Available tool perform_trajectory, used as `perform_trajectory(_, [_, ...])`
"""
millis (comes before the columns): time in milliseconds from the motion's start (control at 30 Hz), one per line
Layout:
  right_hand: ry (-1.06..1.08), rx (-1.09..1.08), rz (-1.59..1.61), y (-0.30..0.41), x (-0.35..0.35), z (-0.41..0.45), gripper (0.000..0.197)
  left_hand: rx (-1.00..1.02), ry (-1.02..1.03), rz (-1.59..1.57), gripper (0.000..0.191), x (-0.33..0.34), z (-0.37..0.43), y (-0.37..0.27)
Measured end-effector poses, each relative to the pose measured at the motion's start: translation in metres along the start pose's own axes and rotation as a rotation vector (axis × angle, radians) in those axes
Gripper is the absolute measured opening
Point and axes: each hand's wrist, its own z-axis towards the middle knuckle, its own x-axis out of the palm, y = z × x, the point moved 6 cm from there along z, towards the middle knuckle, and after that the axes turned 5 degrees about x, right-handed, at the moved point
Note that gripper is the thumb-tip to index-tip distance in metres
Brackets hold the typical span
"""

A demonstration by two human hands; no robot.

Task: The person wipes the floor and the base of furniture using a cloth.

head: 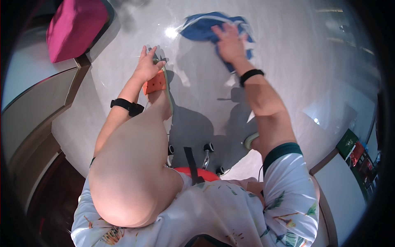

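Observation:
My right hand (230, 46) lies over a blue cloth (199, 29) with white edging, spread unevenly on the pale, glossy floor (287, 55). Its fingers are apart and look slightly blurred; the palm hides part of the fabric. Over at the left, my left hand (147, 67) rests by the toe of an orange slipper (155, 84) with a green sole, worn on my left foot. The fingers there are spread and hold nothing. Each forearm wears a black band.
A bright pink cushioned piece (75, 31) stands at upper left beside a cabinet (34, 86). Below me is a red stool seat (209, 175) with casters (208, 147). A green box (347, 141) and small items sit on a white unit (336, 182) at right.

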Motion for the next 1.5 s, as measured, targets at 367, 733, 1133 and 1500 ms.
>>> perform_trajectory(367, [-0.067,0.671,0.124,-0.236,-0.033,-0.066,0.053,-0.194,-0.136,0.234,0.095,-0.033,0.054,0.051])
perform_trajectory(733, [0.051,-0.418,0.201,0.156,-0.005,0.032,0.057,-0.368,-0.172,0.133,0.122,-0.019,0.051,0.067])
perform_trajectory(1133, [0.043,0.112,0.048,-0.004,-0.008,0.2,0.056,-0.355,-0.092,0.211,0.121,-0.041,0.057,0.063])
perform_trajectory(1500, [0.425,0.491,-0.377,-0.21,-0.037,0.085,0.064,-0.521,-0.023,0.16,0.125,-0.054,0.055,0.07])
